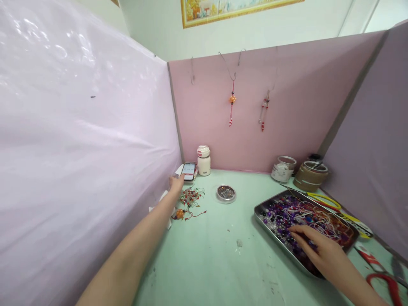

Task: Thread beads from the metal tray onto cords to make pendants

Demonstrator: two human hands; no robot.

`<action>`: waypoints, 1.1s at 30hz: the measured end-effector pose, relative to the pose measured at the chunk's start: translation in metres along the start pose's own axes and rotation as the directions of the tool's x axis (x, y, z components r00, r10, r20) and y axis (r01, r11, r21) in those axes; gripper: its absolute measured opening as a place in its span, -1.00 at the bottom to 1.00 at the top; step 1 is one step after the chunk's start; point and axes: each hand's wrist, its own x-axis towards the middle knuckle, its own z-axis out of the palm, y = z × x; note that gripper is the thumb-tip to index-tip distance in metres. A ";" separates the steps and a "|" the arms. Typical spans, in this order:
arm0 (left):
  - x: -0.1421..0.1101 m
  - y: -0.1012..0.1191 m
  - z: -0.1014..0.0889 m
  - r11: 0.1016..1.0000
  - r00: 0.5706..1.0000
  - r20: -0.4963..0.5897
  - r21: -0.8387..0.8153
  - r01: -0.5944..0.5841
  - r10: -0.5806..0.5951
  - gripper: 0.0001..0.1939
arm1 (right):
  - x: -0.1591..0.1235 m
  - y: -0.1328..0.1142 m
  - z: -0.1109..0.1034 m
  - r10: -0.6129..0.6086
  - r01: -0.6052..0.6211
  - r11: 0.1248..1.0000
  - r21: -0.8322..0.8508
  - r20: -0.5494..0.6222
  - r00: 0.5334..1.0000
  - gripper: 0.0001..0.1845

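My left hand (176, 184) reaches far forward to a phone (188, 171) lying at the back left, with a fingertip at the lower left edge of its lit screen. The hand holds nothing that I can see. My right hand (314, 242) is over a metal tray (277, 245) at the right, thumb and finger pinched together low among purple, black and clear beads (277, 221). Whatever is between those fingertips is too small to make out. White cords (321, 216) lie tangled in the tray, with orange-red beads on its right side.
Beaded strings (191, 196) lie beside my left forearm. A small round dish (226, 193), a white bottle (204, 161) and two jars (283, 169) stand farther back. Yellow-handled pliers (325, 199) and red-handled scissors (385, 282) flank the tray. Beaded pendants (232, 100) hang on the pink panel.
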 end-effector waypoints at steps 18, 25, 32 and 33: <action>-0.210 -0.049 0.013 0.691 0.516 0.545 -0.173 -0.702 0.661 -0.73 | -0.012 -0.015 -0.013 0.235 -0.272 0.962 -0.030 -0.417 0.878 -0.73; -0.206 -0.052 0.024 0.742 0.573 0.554 -0.129 -0.658 0.604 -0.69 | -0.013 -0.005 -0.001 0.390 -0.393 0.916 0.085 -0.430 0.814 -0.75; -0.206 -0.053 0.029 0.622 0.377 0.708 -0.112 -0.775 0.597 -0.74 | -0.012 -0.004 0.001 0.415 -0.398 0.908 0.133 -0.428 0.803 -0.79; -0.206 -0.053 0.030 0.623 0.370 0.723 -0.105 -0.775 0.583 -0.76 | -0.012 -0.004 0.001 0.421 -0.405 0.905 0.131 -0.425 0.801 -0.78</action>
